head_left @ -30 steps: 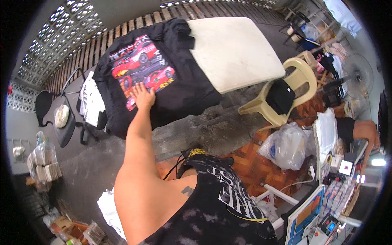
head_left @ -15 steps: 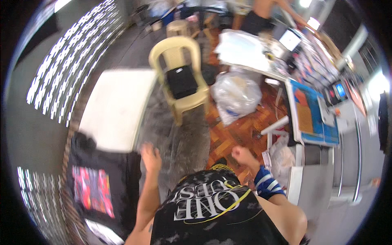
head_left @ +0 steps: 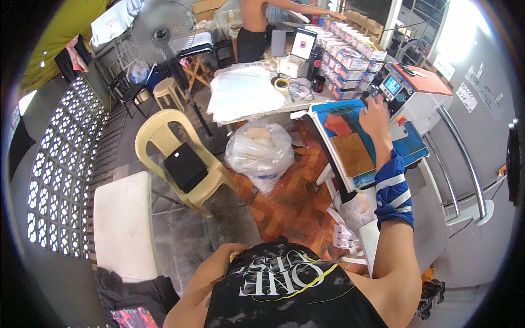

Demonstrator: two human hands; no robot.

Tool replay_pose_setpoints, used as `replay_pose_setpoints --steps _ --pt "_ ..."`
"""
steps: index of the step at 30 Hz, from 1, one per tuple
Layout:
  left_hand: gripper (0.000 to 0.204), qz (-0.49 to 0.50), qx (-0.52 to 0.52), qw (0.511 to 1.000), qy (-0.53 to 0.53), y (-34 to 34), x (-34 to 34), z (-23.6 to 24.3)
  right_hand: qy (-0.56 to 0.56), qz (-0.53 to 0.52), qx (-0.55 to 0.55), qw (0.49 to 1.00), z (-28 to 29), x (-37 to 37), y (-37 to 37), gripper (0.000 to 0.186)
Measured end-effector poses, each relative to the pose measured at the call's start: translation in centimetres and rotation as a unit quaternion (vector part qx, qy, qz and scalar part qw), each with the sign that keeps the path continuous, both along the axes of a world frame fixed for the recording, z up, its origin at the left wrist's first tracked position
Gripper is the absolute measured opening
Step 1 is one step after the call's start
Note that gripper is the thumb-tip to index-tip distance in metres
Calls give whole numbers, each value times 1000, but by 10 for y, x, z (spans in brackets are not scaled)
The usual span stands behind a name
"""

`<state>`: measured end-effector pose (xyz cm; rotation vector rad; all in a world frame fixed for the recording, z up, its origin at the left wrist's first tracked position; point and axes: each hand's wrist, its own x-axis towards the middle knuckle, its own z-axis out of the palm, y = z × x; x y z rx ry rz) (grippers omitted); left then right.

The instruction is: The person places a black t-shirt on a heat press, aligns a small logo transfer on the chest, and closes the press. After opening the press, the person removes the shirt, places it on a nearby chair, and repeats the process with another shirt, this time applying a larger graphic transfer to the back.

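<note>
My right hand (head_left: 375, 118) reaches out to the right, over the front of a machine like a heat press. Its fingers curl at a dark, rounded part beside the control box (head_left: 418, 106), which has a lit blue display; what they grip is not clear. Below the hand lies the blue work surface (head_left: 363, 116), with a brown rectangular sheet (head_left: 354, 153) and a red piece (head_left: 338, 125) on it. A phone (head_left: 398, 132) rests beside my wrist. My left hand (head_left: 234, 249) is at my waist by the black shirt, its fingers mostly hidden.
A beige plastic chair (head_left: 156, 131) holds a folded black cloth (head_left: 186, 168). Near it are a clear plastic bag (head_left: 260, 150) and a table with white sheets (head_left: 243, 93). A padded white board (head_left: 123, 218) stands left. Another person (head_left: 254, 27) works behind the table; a fan (head_left: 160, 34) stands nearby.
My view has swung to the right. My right hand has gone from low by my body up to the machine, and my left hand has drawn back to my waist.
</note>
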<state>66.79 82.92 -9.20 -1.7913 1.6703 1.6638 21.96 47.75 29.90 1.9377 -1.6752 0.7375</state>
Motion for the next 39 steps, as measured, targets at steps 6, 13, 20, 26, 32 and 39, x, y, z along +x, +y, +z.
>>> replay_pose_setpoints --steps 6,13,20,26,32,39 --pt "31 -53 -1 998 16 -76 -22 21 16 -54 6 998 -27 -4 -16 53" --pt "31 -160 8 986 41 -192 -37 37 -26 -185 147 971 -10 2 -57 30" --pt "31 -275 -16 957 87 -348 -58 78 -72 -236 135 960 -10 12 -58 41" --pt "31 -284 -95 924 236 -414 -24 241 -97 -306 148 936 3 28 -59 34" --pt "25 -294 7 925 241 -475 15 167 -70 -321 126 936 -8 34 -72 36" --pt "24 -358 -85 902 227 -484 -44 212 -79 -338 121 930 -10 27 -69 36"
